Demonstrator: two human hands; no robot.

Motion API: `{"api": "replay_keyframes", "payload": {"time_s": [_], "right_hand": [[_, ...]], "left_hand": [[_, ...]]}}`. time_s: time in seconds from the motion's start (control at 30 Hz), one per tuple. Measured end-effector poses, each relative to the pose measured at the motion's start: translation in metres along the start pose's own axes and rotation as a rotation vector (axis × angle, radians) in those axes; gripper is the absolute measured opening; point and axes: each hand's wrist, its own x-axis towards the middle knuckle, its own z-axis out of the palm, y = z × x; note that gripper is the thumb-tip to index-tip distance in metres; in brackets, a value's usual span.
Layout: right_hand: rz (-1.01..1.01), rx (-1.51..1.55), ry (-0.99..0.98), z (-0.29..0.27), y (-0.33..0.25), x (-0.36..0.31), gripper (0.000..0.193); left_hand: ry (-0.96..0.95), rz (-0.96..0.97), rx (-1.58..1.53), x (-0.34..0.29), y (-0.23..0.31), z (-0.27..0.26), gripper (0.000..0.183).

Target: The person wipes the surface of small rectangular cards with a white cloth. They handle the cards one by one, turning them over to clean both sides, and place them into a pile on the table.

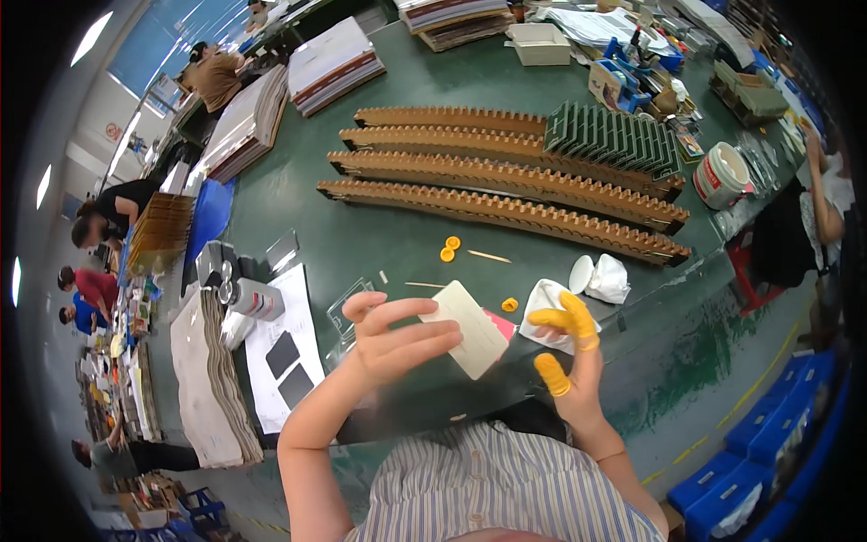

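Left hand (397, 339) has the cream rectangular card (468, 329) pinched at its left end, thumb above and fingers curled under, a narrow grip closed on the card, which tilts up off the worktop (397, 244) over its near edge. Right hand (569, 357) is up beside it, open, holding nothing I can see; yellow finger cots (567, 318) cover the thumb and at least two fingers, and the fingertips hover just beside the card's right end, whether they touch it I cannot tell. Under the card a pink slip (502, 322) peeks out.

Out from the hands now: a white cloth (542, 298) lies just behind the right fingers, near the near edge, and a loose yellow cot (510, 304) sits against it. Further right, two white cup-like pieces (601, 275) rest together. Toward the middle of the worktop, two small orange rings (449, 248) lie touching, with a thin wooden stick (489, 256) just beside them.

Beyond those, four long brown toothed racks (506, 203) run side by side across the centre, and a row of dark green plates (614, 135) stands upright in the far ones. A white tub (721, 173) stands at the right edge. On the left side, white sheets with dark squares (284, 357) lie by a stack of grey boards (209, 379). Other people (108, 217) work well apart, past the left edge.
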Motion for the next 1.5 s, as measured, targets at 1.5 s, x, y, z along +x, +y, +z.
{"api": "replay_keyframes", "payload": {"time_s": [1.5], "right_hand": [[0.485, 1.242, -0.393, 0.066, 0.004, 0.003, 0.085]], "left_hand": [[0.821, -1.636, -1.334, -0.083, 0.113, -0.028, 0.005]]}}
